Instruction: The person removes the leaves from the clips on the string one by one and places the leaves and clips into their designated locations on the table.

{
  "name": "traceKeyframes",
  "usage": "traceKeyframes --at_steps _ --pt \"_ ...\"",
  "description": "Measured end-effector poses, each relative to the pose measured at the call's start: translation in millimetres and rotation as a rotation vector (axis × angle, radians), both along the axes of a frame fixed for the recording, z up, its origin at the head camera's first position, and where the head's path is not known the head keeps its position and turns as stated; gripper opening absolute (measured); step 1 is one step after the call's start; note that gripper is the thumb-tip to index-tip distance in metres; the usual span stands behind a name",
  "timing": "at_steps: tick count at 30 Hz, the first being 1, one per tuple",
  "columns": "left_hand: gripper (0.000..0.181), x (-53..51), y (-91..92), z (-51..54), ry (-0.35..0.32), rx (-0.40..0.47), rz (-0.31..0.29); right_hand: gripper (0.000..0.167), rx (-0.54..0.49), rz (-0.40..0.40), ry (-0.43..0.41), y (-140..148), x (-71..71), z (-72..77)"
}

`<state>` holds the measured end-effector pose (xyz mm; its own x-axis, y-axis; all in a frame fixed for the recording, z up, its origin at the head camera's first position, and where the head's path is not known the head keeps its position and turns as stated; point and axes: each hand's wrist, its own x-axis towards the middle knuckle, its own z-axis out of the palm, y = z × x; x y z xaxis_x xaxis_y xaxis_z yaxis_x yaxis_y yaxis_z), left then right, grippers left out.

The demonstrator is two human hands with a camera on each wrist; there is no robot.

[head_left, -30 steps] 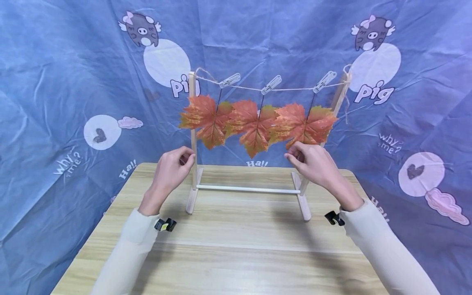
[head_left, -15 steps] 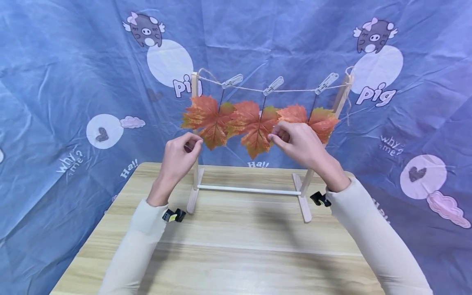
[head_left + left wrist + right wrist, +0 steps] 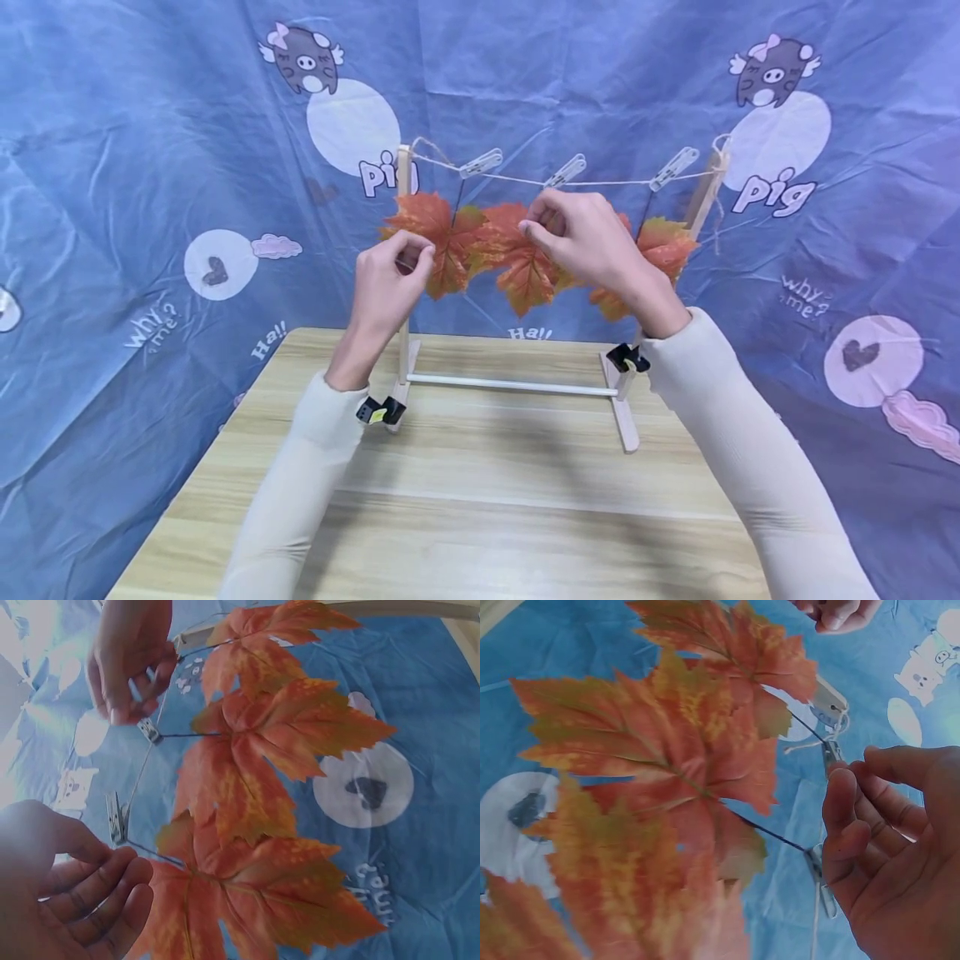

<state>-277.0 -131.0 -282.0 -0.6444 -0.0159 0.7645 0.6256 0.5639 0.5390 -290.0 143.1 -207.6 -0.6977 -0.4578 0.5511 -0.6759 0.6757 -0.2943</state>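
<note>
Three orange-red artificial maple leaves hang in a row: a left leaf (image 3: 427, 215), a middle leaf (image 3: 527, 283) and a right leaf (image 3: 667, 250). Their dark stems are clipped by pale clothespins (image 3: 480, 164) to a thin string (image 3: 615, 182). My left hand (image 3: 384, 292) is in front of the left leaf; in the left wrist view its loosely curled fingers are just below a clothespin (image 3: 116, 819), with nothing held. My right hand (image 3: 596, 246) partly covers the middle and right leaves. Its fingers are bent and hold nothing, close to clothespins (image 3: 819, 879) in the right wrist view.
The string is tied between the left post (image 3: 405, 171) and right post (image 3: 703, 198) of a wooden stand. A white rod (image 3: 510, 385) joins its feet. The stand is on a wood-grain table (image 3: 487, 517), with a blue printed cloth (image 3: 510, 75) behind and beside it.
Both hands have risen toward the string. The right hand has also moved left, from below the right leaf to the middle leaf; the left has shifted right. The view has moved slightly.
</note>
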Motion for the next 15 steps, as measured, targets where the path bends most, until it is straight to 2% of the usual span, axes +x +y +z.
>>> traceKeyframes --at_steps 5,15 --pt "0.012 -7.6 10.4 13.0 -0.012 0.027 0.004 0.021 0.012 -0.032 -0.005 -8.5 -5.7 17.5" --pt "0.015 -23.1 27.0 41.5 -0.09 0.104 0.029 0.029 -0.034 -0.084 -0.064 -28.8 -16.1 55.3"
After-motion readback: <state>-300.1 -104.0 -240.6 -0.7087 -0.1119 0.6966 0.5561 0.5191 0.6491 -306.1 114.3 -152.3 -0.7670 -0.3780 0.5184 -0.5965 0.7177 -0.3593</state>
